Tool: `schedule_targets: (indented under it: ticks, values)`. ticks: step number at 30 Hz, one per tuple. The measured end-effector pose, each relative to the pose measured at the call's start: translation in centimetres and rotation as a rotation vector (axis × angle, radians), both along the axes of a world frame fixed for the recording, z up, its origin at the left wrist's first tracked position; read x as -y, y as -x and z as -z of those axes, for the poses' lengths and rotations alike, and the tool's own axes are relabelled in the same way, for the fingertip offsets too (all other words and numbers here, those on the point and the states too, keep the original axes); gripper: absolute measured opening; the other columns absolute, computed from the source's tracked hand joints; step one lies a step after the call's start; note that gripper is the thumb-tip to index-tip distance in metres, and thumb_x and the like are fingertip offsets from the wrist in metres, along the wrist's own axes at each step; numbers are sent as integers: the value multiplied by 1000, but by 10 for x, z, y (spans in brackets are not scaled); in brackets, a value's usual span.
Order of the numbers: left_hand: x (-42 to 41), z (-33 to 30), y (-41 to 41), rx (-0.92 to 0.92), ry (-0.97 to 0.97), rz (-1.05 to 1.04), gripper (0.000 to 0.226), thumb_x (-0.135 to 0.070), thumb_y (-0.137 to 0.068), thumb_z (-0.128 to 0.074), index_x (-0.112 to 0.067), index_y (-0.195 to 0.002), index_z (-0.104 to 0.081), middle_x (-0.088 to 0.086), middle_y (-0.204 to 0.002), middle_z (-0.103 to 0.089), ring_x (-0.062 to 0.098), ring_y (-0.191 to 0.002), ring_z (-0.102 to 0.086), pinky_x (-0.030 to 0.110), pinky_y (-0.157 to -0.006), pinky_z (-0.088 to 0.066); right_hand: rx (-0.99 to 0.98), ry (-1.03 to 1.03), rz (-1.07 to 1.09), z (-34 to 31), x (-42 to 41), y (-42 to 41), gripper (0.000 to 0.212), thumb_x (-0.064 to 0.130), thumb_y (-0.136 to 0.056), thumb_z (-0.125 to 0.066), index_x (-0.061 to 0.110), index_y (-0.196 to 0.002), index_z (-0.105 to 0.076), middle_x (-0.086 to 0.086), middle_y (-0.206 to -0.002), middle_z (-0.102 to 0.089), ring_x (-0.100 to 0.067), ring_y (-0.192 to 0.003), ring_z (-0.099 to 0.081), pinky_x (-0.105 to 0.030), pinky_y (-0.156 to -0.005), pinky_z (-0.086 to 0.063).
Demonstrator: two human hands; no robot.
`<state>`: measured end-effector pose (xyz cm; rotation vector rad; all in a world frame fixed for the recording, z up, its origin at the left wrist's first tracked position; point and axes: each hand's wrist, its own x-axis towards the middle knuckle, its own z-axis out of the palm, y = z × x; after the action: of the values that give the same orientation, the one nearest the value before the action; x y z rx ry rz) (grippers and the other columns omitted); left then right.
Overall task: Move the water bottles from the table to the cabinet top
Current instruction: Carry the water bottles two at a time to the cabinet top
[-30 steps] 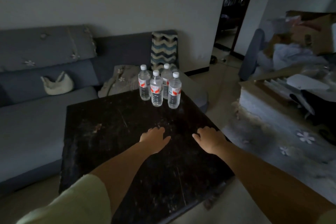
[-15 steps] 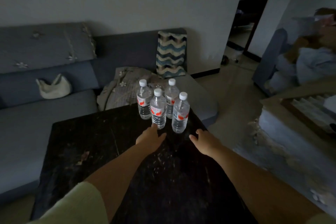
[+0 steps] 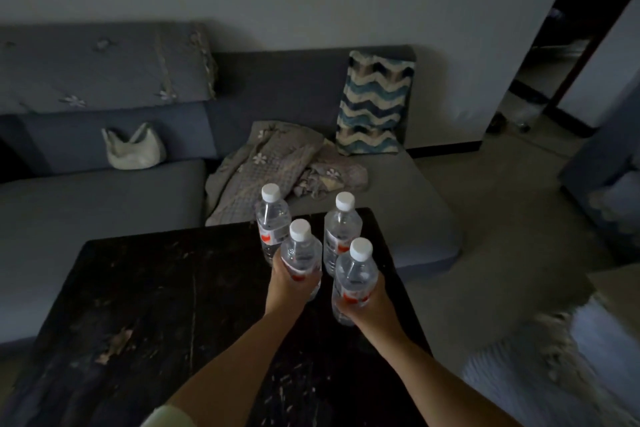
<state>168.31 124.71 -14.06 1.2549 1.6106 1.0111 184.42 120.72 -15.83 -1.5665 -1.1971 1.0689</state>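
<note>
Dim sofa room, dark table (image 3: 145, 288): left hand (image 3: 289, 282) and right hand (image 3: 372, 302) each wrap a front bottle (image 3: 300, 253) low, so lift straight up, clear of the two bottles behind (image 3: 272, 225).

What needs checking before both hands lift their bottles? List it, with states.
1. Left hand grips the near-left bottle: ok.
2. Right hand grips the near-right bottle: ok.
3. Caps on both held bottles are in place: ok; tightness cannot tell.
4. Far-left bottle and far-right bottle stand upright on the dark table, close behind the held pair; whether they touch them: cannot tell.
5. Cabinet top is in view to aim for: not ok, it does not show.
6. Held bottles already off the table: cannot tell.
</note>
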Motion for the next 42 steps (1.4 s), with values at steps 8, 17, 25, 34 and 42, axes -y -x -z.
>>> schedule_targets:
  ticks: [8, 17, 25, 34, 42]
  values:
    - [-12, 23, -16, 71, 2, -171, 64, -28, -67, -85, -42, -109, -40, -20, -99, -61, -4, -91, -60, 17, -71, -45, 71, -24, 109, 22, -6, 3, 70, 19, -66, -85, 25, -126, -50, 8, -114, -65, -5, -104, -64, -25, -90, -51]
    - [16, 16, 5, -4, 82, -33, 62, -45, -64, -83, -41, -112, -44, -17, -99, -64, 1, -89, -63, 24, -74, -51, 57, 81, 40, 10, 19, -11, 42, 23, -72, -81, 44, -99, -55, 14, -90, -71, 7, -84, -66, -10, -63, -50]
    - [68, 1, 47, 5, 99, 22, 59, -41, -66, -84, -33, -111, -47, -12, -97, -65, 0, -84, -62, 17, -63, -47, 163, 78, 138, -21, 72, 13, 40, 38, -73, -78, 29, -105, -56, 9, -89, -70, 1, -78, -67, -8, -59, -44]
    - [125, -34, 59, -157, 76, 398, 59, -43, -67, -82, -30, -108, -42, -12, -94, -61, 4, -80, -61, 19, -61, -46, 196, 82, 388, -45, 185, 32, 30, 33, -72, -76, 29, -94, -57, 8, -78, -70, -2, -71, -68, -17, -61, -48]
    - [189, -45, -4, -233, 60, 768, 58, -42, -68, -78, -21, -114, -49, -9, -90, -65, 3, -75, -64, 12, -52, -42, 247, 176, 630, -61, 293, 6, 36, 35, -74, -77, 28, -102, -54, 8, -89, -66, -4, -78, -63, -17, -64, -46]
